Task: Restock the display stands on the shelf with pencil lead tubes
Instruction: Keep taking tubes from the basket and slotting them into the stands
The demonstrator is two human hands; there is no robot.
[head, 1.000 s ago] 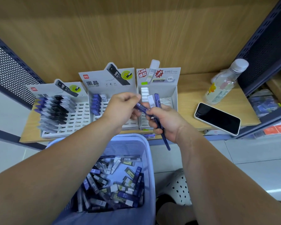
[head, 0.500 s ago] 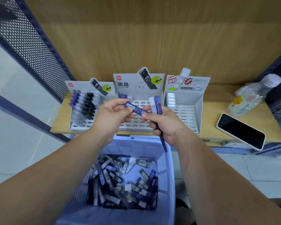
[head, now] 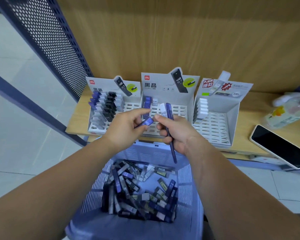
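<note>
Stand access and obstructions
Right stand (head: 213, 125) grid is mostly bare. Left hand (head: 125, 129) with blue tube (head: 146, 122) and right hand (head: 178, 134) with white tube (head: 163, 110) block the middle stand (head: 180, 108); phone (head: 277, 146) and bottle (head: 287, 111) occupy the right end of the shelf (head: 249, 108).

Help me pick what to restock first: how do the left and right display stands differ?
The left display stand holds several columns of purple, grey and black tubes; the right display stand holds one column of white tubes. The left stand's header pictures a black HB 0.7 tube; the right stand's header, a pale one. Both are white, slotted, with empty slots.
</note>
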